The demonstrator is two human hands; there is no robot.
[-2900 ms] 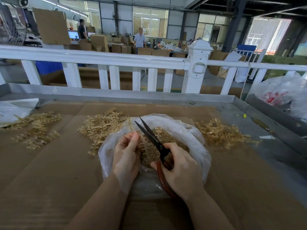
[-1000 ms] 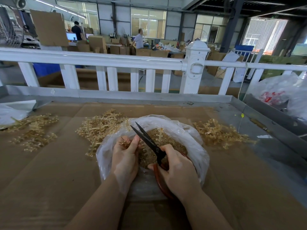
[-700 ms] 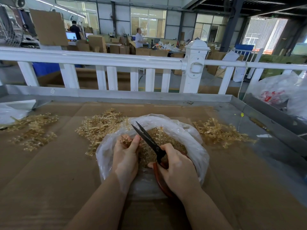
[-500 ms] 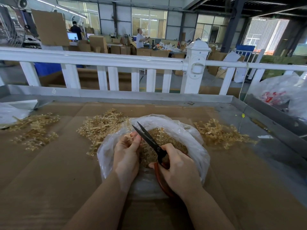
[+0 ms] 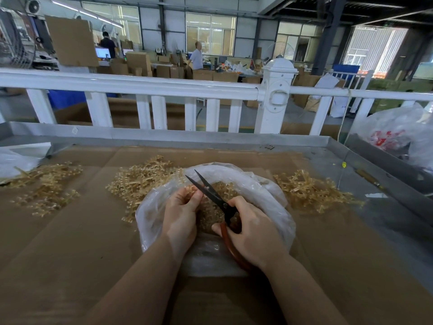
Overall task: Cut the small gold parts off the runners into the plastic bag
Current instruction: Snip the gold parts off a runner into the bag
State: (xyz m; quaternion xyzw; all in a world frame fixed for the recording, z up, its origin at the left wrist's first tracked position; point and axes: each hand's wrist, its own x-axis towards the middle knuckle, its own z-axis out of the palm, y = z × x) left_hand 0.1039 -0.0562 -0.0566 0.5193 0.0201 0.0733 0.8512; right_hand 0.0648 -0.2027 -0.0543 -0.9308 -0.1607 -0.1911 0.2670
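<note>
We see the plastic bag (image 5: 264,195) sitting open on the cardboard-covered surface (image 5: 70,242), and we use it as our landmark. Over its mouth, the left hand (image 5: 180,216) pinches a small gold runner (image 5: 191,189) between thumb and fingertips, so that grip is closed on the runner. The right hand (image 5: 253,228) is curled round the red handles of the scissors (image 5: 210,193), its grip wrapped tight on them. The dark blades are spread apart, tips pointing away from us toward the bag's far-left rim, and the runner sits just beside the nearer blade, touching or nearly touching; we cannot tell which. Inside the bag, under both hands, lies a heap of cut gold parts (image 5: 225,187).

Just left of the bag, touching its rim, is a pile of uncut runners (image 5: 143,179). Right of the bag, near but apart, is a second gold pile (image 5: 311,191). Well to the left of the bag is a third pile (image 5: 44,184), next to a white bag edge (image 5: 14,160). Beyond the bag runs the surface's metal rim (image 5: 187,139), then a white railing (image 5: 145,86). Far right of the bag sits a clear sack with red print (image 5: 393,134). Behind the railing we note cardboard boxes (image 5: 138,62) and two people standing.
</note>
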